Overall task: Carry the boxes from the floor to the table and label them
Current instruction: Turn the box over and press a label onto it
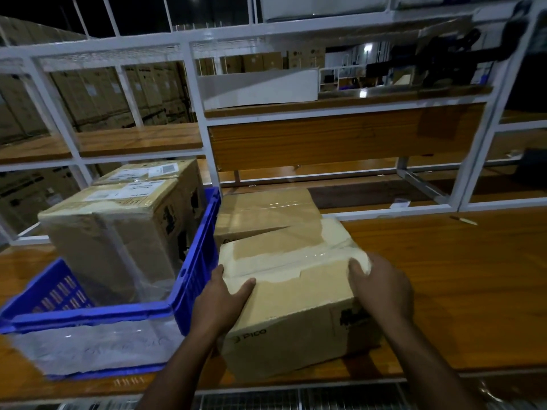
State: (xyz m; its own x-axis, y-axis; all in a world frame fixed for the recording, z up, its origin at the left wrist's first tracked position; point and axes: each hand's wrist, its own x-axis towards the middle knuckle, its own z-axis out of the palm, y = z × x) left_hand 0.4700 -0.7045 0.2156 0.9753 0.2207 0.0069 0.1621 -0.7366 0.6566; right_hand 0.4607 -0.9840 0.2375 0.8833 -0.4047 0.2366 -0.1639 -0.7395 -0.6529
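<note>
While both hands [299, 294] clasp one box [296, 303], two labelled boxes [118, 220] inside blue crate [195, 279]

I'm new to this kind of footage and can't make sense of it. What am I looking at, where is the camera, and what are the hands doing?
There is no machine here: a person wears one wide-angle camera on the head, looking forward and down at their own bare hands. The left hand and right hand each have a grip on a side of a taped cardboard box resting on the wooden table. A second plain box sits just behind it. To the left, a blue crate holds two boxes that already carry white labels. White shelving rises behind the table.
</note>
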